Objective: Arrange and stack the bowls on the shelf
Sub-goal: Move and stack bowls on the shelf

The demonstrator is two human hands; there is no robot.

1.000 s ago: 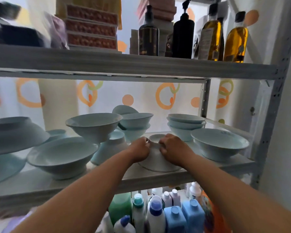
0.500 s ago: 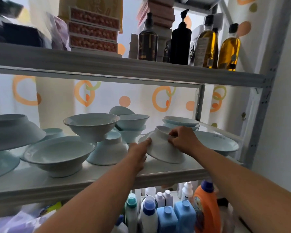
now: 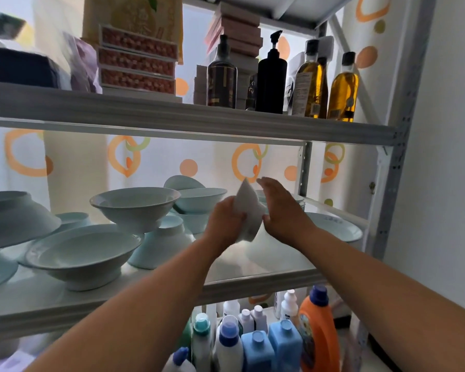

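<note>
— One white bowl (image 3: 249, 210) is off the shelf (image 3: 253, 284), tipped on edge in the air between both hands.
— How is it held?
— The left hand (image 3: 224, 224) curls its fingers round the lower part. The right hand (image 3: 281, 210) lies flat against the other side, fingers straight.
— And the rest?
— At nine o'clock from it a deep bowl (image 3: 136, 204) sits atop an upturned bowl (image 3: 161, 242). At eight, a big bowl (image 3: 83, 253) stands alone. At three, a wide bowl (image 3: 336, 230) lies single. More bowls (image 3: 298, 201) behind the right hand are mostly hidden.
— How far along?
— Early, I'd judge. Most bowls are loose or upside down, and this one has no stack yet.
</note>
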